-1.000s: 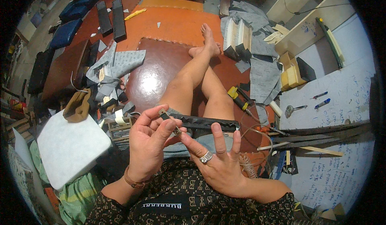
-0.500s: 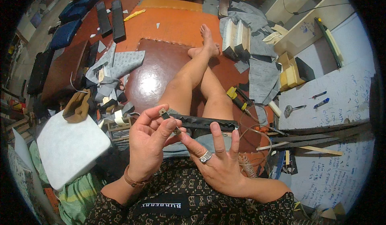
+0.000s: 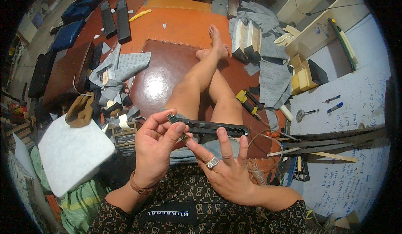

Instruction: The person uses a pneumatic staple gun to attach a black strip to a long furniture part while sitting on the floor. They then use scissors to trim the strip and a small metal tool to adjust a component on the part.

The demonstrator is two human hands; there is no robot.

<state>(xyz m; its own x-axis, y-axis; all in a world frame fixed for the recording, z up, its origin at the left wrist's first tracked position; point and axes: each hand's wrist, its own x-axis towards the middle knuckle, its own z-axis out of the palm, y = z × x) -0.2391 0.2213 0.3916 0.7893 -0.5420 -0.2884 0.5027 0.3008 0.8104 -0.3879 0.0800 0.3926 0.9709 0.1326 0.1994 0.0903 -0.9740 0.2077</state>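
Note:
My left hand [image 3: 153, 150] pinches a small dark piece with metallic ends [image 3: 172, 117] between thumb and fingers; its exact kind is too small to make out. At the piece's lower end, a fingertip of my right hand [image 3: 228, 173] meets it, while its other visible fingers stretch apart. The right thumb is hidden. Just beyond my hands, a long black bar with a wavy-edged groove [image 3: 217, 128] lies across my lap.
A white padded block [image 3: 75, 158] is at my left. To the right are a yellow-black hand tool [image 3: 246, 102], a coiled clear hose [image 3: 256, 173] and a written-on white board [image 3: 335, 188]. Grey fabric scraps [image 3: 274, 83] and black bars [image 3: 123, 21] lie farther off.
The small piece has tilted slightly between my fingers, and its upper end has shifted slightly. My right fingers have moved a little to the left.

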